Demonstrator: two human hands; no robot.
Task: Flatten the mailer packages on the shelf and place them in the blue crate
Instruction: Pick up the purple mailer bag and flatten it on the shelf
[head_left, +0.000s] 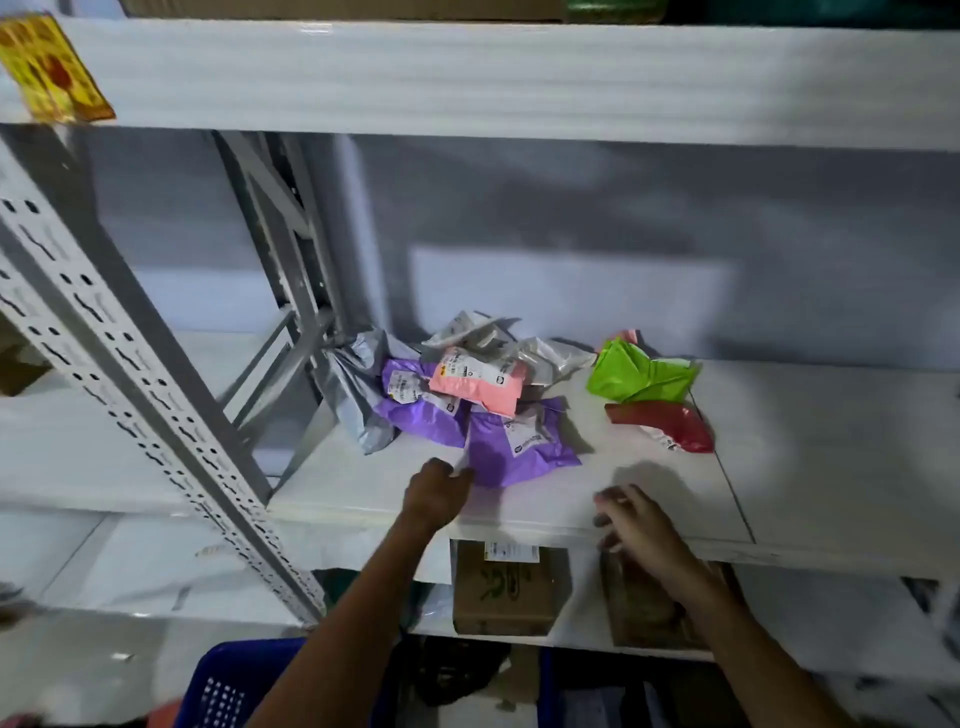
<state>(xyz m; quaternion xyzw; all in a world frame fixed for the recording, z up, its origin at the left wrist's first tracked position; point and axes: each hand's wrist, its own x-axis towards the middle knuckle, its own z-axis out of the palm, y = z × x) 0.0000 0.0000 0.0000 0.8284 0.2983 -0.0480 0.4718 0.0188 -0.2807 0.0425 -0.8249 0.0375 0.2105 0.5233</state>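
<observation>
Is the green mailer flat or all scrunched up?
Scrunched up: the green mailer sits crumpled and puffed on the shelf, not flattened.

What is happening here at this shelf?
A person reaches with both hands toward a pile of crumpled mailers on the white shelf. The left hand is at the near edge of the purple mailer; whether it grips it I cannot tell. The right hand hovers over the shelf's front edge and holds nothing. A green mailer and a red mailer lie apart on the right. The blue crate stands below, partly in view.
</observation>
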